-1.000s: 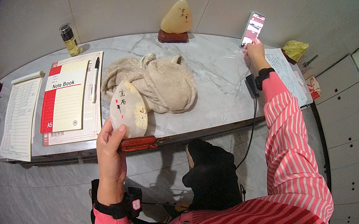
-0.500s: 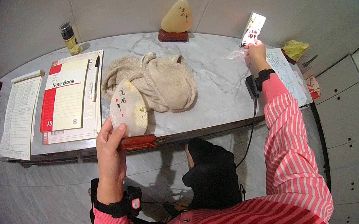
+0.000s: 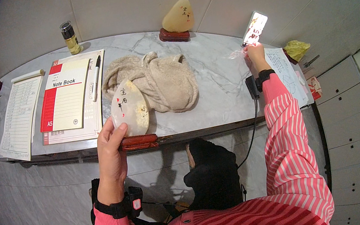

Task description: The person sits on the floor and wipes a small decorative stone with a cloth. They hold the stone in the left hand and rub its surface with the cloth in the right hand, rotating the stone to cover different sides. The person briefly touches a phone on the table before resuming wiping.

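My left hand (image 3: pixel 111 144) is closed around the left edge of a pale, translucent polished stone (image 3: pixel 129 109) with yellow patches and painted characters. The stone stands upright in a red-brown wooden base (image 3: pixel 139 142), in front of the table's near edge. At the far right, my outstretched right hand (image 3: pixel 256 54) is closed at the lower end of a smartphone (image 3: pixel 255 26) with a bright lit screen; its fingertips are partly hidden. Crinkled clear plastic (image 3: pixel 238 53) is beside that hand. Behind the held stone, a bunched beige towel (image 3: pixel 167 83) lies on the table.
The marble-patterned table (image 3: pixel 215 96) bears a notebook (image 3: pixel 65 104), a pen (image 3: pixel 96 79), a written pad (image 3: pixel 22 116), a glass bottle (image 3: pixel 70 38), another stone on a base (image 3: pixel 179 18), and papers (image 3: pixel 280 66). A black cable (image 3: pixel 254 123) hangs from my right wrist. Grey cabinets (image 3: pixel 347 131) stand at right.
The stone and my left hand have shifted very slightly right in the picture. My right fingers sit a little differently at the phone's lower end.
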Demonstrator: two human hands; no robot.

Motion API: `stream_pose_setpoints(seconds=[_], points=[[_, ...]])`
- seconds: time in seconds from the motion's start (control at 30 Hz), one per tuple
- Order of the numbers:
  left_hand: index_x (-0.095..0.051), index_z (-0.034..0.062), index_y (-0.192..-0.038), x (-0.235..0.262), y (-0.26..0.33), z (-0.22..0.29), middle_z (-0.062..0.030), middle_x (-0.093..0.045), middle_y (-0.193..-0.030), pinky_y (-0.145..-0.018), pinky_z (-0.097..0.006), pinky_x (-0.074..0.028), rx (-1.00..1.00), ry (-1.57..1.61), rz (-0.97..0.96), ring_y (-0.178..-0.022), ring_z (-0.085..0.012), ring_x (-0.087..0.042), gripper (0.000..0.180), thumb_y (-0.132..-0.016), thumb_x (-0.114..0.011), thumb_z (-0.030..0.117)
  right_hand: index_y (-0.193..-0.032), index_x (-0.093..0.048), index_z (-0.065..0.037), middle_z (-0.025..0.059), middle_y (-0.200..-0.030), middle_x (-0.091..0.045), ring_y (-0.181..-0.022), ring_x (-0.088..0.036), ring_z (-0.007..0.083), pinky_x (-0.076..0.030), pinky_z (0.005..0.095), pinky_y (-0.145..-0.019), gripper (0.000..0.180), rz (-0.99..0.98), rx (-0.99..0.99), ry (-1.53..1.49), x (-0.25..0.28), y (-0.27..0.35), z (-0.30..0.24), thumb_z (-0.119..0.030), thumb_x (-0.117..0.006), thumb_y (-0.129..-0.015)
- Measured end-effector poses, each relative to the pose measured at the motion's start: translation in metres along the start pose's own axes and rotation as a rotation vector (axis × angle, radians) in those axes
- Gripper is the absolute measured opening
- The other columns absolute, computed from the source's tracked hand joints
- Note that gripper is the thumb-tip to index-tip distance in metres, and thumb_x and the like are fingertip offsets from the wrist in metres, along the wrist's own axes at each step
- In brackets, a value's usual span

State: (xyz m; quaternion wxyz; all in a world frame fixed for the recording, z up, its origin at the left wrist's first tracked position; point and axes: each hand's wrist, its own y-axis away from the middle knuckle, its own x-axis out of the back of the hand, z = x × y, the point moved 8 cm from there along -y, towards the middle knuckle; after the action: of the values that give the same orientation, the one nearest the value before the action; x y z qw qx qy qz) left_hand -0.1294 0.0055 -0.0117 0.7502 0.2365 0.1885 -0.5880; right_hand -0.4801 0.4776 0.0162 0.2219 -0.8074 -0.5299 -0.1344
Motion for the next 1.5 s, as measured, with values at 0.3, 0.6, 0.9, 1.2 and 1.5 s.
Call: stream_pose_setpoints(seconds=[0.3,0.6,0.9,1.2,1.5], points=[[-0.053,-0.0019,-0.127,-0.001,0.000,0.001,-0.0088,-0.064,-0.116,-0.093,-0.027,-0.045,0.007,-0.007,0.001,-0.103,-0.0134,-0.060,0.041,-0.091,-0.060,0.016,-0.103,-0.061,0.000,0.0094,-0.069,-0.067,-0.049,-0.059,0.0159,-0.048,0.0337,-0.045,0.021,0.038,0.023,0.141,0.002,0.001,-0.004,-0.010,-0.054,-0.085],[-0.053,-0.0024,-0.127,-0.001,-0.001,0.000,-0.0090,-0.064,-0.115,-0.093,-0.027,-0.044,-0.001,-0.003,0.000,-0.104,-0.0133,-0.060,0.042,-0.091,-0.060,0.017,-0.135,-0.047,0.001,0.0111,-0.078,-0.069,-0.051,-0.061,0.0164,-0.047,0.0313,-0.046,0.050,0.102,0.063,0.070,0.010,0.000,-0.010,-0.007,-0.053,-0.086],[-0.052,-0.0030,-0.129,-0.002,0.000,0.001,-0.0093,-0.063,-0.117,-0.095,-0.027,-0.044,0.005,-0.007,-0.002,-0.106,-0.0132,-0.060,0.043,-0.091,-0.059,0.016,-0.122,-0.053,0.006,0.0091,-0.072,-0.065,-0.048,-0.058,0.0148,-0.046,0.0301,-0.043,0.038,-0.011,-0.032,0.024,0.000,-0.006,0.011,-0.008,-0.054,-0.088],[-0.052,-0.0027,-0.128,0.000,0.000,-0.001,-0.0094,-0.063,-0.117,-0.094,-0.027,-0.044,0.015,-0.009,-0.004,-0.105,-0.0134,-0.060,0.041,-0.092,-0.059,0.016,-0.099,-0.060,0.000,0.0063,-0.066,-0.063,-0.047,-0.058,0.0136,-0.042,0.0289,-0.039,0.018,-0.026,-0.060,0.002,-0.003,-0.001,0.013,-0.010,-0.052,-0.087],[-0.052,-0.0025,-0.127,0.000,0.000,-0.001,-0.0091,-0.063,-0.117,-0.095,-0.027,-0.043,0.015,-0.024,-0.002,-0.106,-0.0135,-0.059,0.042,-0.091,-0.060,0.017,-0.093,-0.059,-0.002,0.0041,-0.066,-0.059,-0.044,-0.052,0.0116,-0.040,0.0261,-0.038,0.014,-0.065,-0.102,-0.060,-0.009,0.007,0.011,-0.008,-0.049,-0.085]])
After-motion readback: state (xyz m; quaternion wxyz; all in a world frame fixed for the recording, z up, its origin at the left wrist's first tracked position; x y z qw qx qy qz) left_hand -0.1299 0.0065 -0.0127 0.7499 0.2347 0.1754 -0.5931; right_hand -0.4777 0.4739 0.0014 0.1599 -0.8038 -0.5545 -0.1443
